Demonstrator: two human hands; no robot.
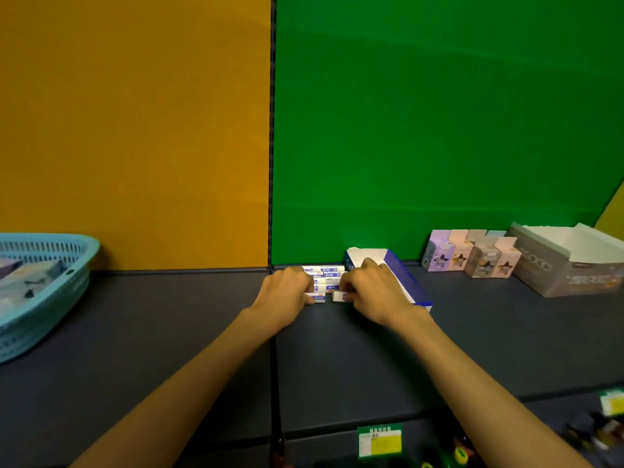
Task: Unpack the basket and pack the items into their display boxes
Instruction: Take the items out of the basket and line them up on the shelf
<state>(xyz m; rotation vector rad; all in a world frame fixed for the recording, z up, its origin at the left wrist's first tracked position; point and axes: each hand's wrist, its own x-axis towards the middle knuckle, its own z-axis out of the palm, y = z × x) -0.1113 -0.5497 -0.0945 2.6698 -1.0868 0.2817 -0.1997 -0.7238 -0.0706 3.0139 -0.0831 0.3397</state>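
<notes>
Hands: our left hand [287, 290] and right hand [373, 288] each pinch an eraser [317, 297] at frame centre.
Why: we judge we gather them for the blue display box [410, 282] alongside.

Fingertips of the left hand [287, 288] and right hand [374, 288] are tucked out of sight among the small white erasers [326, 276], whose print is too tiny to read. The right hand covers part of the blue display box [405, 278]. The teal basket [50, 265] runs off the left edge, its contents a blur.
</notes>
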